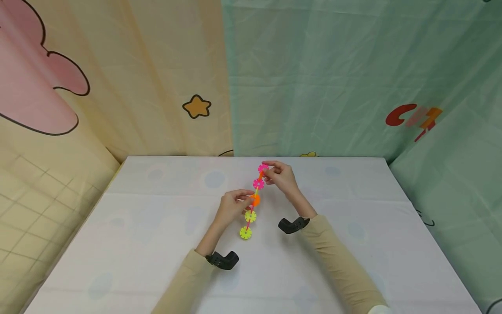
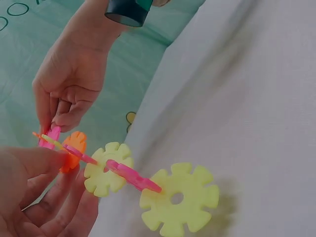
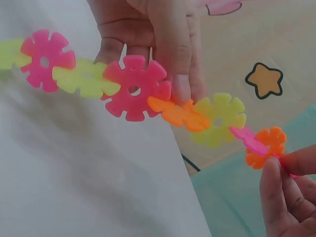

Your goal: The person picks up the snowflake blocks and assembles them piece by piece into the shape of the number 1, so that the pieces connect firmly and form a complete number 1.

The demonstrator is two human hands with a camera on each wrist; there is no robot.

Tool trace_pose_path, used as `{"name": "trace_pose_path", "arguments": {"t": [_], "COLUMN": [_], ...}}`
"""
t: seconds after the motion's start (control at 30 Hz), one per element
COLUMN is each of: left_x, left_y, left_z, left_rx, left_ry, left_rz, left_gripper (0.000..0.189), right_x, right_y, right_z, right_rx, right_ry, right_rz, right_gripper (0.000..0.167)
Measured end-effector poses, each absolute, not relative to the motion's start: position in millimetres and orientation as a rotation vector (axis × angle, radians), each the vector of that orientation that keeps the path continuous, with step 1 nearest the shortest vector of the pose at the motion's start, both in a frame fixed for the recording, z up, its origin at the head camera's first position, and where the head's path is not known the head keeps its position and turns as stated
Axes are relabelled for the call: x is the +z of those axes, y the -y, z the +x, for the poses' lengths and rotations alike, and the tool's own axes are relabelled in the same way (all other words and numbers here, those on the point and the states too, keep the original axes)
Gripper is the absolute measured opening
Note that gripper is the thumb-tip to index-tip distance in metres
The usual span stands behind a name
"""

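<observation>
A chain of slotted snowflake-shaped plastic discs in yellow, pink and orange runs between both hands above the table. My left hand [image 1: 230, 206] grips it near the middle, at an orange disc [image 1: 256, 200]. Below that hand hang two flat-facing yellow discs, the lowest [image 1: 245, 233] at the near end, joined by a pink disc [image 2: 131, 176] seen edge-on. My right hand [image 1: 283, 178] pinches the far end by a pink disc [image 1: 262, 167]. Close to its fingertips in the right wrist view is an orange disc [image 3: 266, 148]. The fingers partly hide the pinched disc.
A white-covered table [image 1: 137, 244] lies under both hands. Behind it hang a beige curtain [image 1: 164, 52] and a green curtain [image 1: 313, 78]. Black wrist cameras are strapped to the left wrist [image 1: 222, 260] and the right wrist [image 1: 293, 225].
</observation>
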State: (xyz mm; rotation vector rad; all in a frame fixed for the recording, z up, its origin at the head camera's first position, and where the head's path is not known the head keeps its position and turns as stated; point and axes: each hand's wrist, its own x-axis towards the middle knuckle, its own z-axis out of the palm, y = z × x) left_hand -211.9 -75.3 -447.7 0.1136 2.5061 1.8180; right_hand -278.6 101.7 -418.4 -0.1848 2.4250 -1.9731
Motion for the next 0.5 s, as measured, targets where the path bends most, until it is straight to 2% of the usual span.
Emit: {"name": "trace_pose_path", "arguments": {"t": [0.5], "left_x": [-473.2], "left_y": [58.0], "left_z": [-223.4], "left_rx": [1.871], "left_ry": [-2.266], "left_rz": [-0.174], "left_gripper": [0.027], "right_x": [-446.7], "right_y": [-111.5], "right_z": [-306.5], "right_rx": [-1.723], "right_ry": [-2.466], "right_rz": [-0.106], "right_gripper": [0.029]}}
